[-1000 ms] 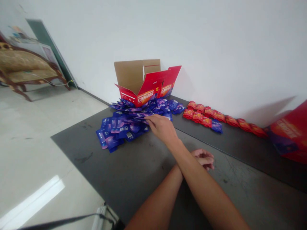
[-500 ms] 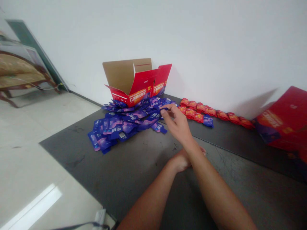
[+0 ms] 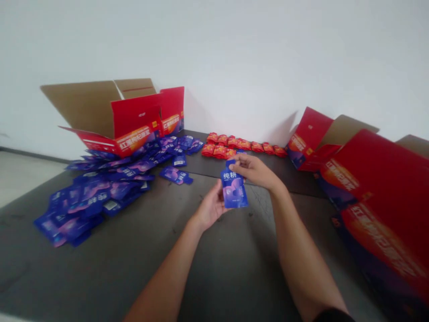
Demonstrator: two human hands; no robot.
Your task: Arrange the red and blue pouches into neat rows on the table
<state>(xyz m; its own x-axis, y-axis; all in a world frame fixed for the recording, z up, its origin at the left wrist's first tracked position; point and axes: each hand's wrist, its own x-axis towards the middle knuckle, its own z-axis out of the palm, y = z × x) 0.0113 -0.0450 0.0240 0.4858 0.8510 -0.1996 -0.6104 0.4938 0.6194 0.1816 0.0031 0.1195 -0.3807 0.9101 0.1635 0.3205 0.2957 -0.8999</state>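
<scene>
A: What is the right grip doing?

B: It is pinched small on the top of a blue pouch. The pouch hangs down from the fingers, and its front shows.

A: And the left grip?

B: That one is open, with the palm up, close under the left side of the pouch. I cannot tell if it touches the pouch or is just beside it.

A: What could go wrong?

B: The pouch looks slick, and only its top is pinched. If the fingers got loose, it could slip. The left grip might catch it, but it could also land on the gray surface below.

A: What else is close by?

B: Two loose pouches lie to the left, and past them is a big blue pile. An open red box stands behind the pile. A row of red packets lies ahead. Big red boxes sit to the right, and a wide arm swing could bump them.
</scene>
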